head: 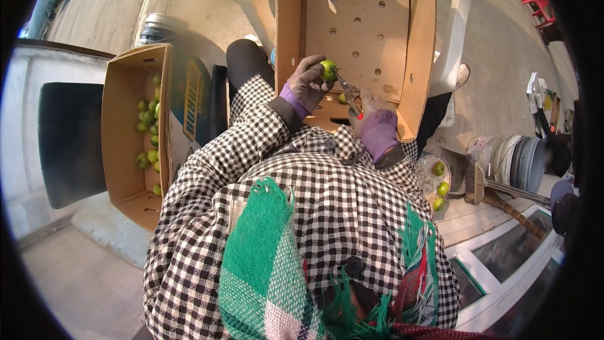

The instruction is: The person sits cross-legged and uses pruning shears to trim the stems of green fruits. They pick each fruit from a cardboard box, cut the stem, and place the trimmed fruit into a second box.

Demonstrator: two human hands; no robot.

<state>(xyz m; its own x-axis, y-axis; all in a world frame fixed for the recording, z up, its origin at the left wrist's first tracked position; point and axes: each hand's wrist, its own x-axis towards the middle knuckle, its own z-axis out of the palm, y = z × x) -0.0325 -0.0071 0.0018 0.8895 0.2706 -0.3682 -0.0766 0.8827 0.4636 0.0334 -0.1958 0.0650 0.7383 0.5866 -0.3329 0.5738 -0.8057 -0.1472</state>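
Gloved in grey and purple, my left hand (309,81) holds a green tomato (328,70) over the near end of a long cardboard box (356,14). My right hand (376,120), in a matching glove, grips a pair of small pruning snips (349,92). The snips' tips are at the tomato's stem end; whether the blades touch the stem cannot be told. Beneath the hands another green fruit (342,98) shows in the box, partly hidden.
At left, a cardboard box (134,208) holds several green tomatoes (148,115). A round container (425,170) with green tomatoes is at lower right, near stacked buckets (507,160) and a broom (473,179). A white plastic chair (455,33) surrounds the front box. More buckets (158,28) stand upper left.
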